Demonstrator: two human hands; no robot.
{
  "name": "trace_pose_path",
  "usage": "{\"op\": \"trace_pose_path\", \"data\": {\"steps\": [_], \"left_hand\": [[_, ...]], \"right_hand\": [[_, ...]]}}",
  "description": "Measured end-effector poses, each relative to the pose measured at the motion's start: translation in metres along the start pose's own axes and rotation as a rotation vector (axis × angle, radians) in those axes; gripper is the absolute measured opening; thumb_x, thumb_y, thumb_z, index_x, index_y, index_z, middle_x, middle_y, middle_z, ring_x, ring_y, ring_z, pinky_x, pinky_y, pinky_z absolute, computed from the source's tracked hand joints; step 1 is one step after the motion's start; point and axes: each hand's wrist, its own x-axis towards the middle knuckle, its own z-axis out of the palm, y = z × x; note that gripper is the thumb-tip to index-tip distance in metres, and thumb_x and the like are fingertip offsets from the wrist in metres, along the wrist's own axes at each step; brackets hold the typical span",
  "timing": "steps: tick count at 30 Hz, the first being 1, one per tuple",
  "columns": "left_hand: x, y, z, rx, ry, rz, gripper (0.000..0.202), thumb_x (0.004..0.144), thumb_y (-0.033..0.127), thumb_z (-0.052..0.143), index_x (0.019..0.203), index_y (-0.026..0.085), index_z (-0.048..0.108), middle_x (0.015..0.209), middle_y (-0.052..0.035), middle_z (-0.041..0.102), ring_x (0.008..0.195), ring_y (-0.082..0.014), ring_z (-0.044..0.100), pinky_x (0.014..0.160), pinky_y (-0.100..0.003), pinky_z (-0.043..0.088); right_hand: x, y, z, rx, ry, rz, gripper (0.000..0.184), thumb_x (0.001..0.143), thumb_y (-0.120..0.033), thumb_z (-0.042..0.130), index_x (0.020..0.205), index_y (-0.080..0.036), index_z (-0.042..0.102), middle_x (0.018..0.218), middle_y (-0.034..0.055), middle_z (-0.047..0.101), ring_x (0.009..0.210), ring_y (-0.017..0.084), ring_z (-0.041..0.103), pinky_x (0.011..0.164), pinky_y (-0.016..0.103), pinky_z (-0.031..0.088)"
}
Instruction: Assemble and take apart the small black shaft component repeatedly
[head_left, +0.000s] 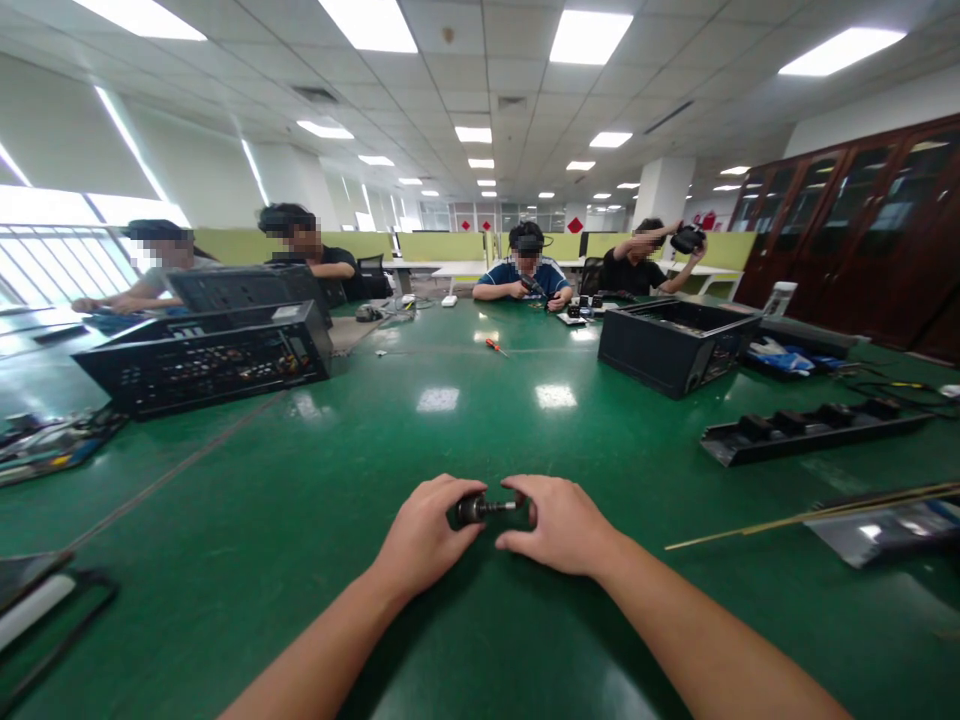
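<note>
Low over the green tabletop, my left hand is closed on a dark cylindrical part with a thin stepped metal shaft that points right. Its exact kind does not show. Facing it, my right hand is curved in a C, thumb and fingers apart, around the bright tip of the shaft. Nothing visible is gripped in the right hand, and whether a fingertip touches the shaft I cannot tell.
Black computer cases stand at left and right. A red screwdriver lies mid-table. On the right are a black slotted rail and thin brass-coloured rods; circuit boards lie left. Several people sit across the table.
</note>
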Motion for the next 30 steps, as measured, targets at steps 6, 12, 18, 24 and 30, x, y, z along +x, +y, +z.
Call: {"op": "trace_pose_path", "data": {"steps": [6,12,18,24,30], "left_hand": [[-0.012,0.003,-0.003,-0.061,-0.011,0.013,0.034,0.074,0.015,0.073,0.108,0.023,0.071,0.096,-0.0049,0.071,0.092,-0.0219,0.066,0.087,-0.037,0.054],[-0.015,0.004,-0.001,-0.107,-0.010,0.059,0.030,0.076,0.017,0.074,0.105,0.023,0.072,0.094,-0.0049,0.072,0.091,-0.0214,0.065,0.085,-0.037,0.054],[-0.015,0.005,-0.003,-0.127,0.017,0.080,0.026,0.074,0.020,0.077,0.100,0.024,0.074,0.090,-0.0036,0.074,0.087,-0.0214,0.066,0.084,-0.038,0.053],[-0.016,0.006,-0.002,-0.124,0.044,0.076,0.027,0.073,0.019,0.077,0.099,0.025,0.074,0.091,-0.0037,0.076,0.087,-0.0219,0.068,0.085,-0.038,0.053],[-0.018,0.006,0.000,-0.105,0.079,0.084,0.027,0.071,0.021,0.079,0.098,0.025,0.074,0.091,-0.0030,0.077,0.089,-0.0230,0.070,0.090,-0.041,0.053]], "right_hand": [[-0.003,-0.003,0.008,-0.008,-0.032,-0.084,0.038,0.076,-0.041,0.079,0.109,-0.023,0.072,0.099,0.0041,0.072,0.088,0.020,0.066,0.077,0.030,0.047],[-0.002,-0.002,0.011,0.030,-0.060,-0.181,0.019,0.089,-0.031,0.066,0.102,-0.020,0.072,0.094,0.0045,0.072,0.087,0.018,0.065,0.078,0.029,0.046],[-0.001,-0.001,0.012,0.061,-0.067,-0.198,0.017,0.092,-0.030,0.063,0.101,-0.018,0.073,0.094,0.0057,0.072,0.087,0.018,0.065,0.079,0.029,0.047],[-0.002,-0.001,0.012,0.060,-0.060,-0.197,0.017,0.092,-0.031,0.063,0.099,-0.019,0.072,0.090,0.0046,0.071,0.083,0.017,0.064,0.076,0.028,0.046],[-0.002,-0.001,0.010,0.088,-0.063,-0.207,0.019,0.095,-0.032,0.060,0.100,-0.019,0.073,0.092,0.0051,0.072,0.086,0.018,0.065,0.079,0.029,0.046]]}}
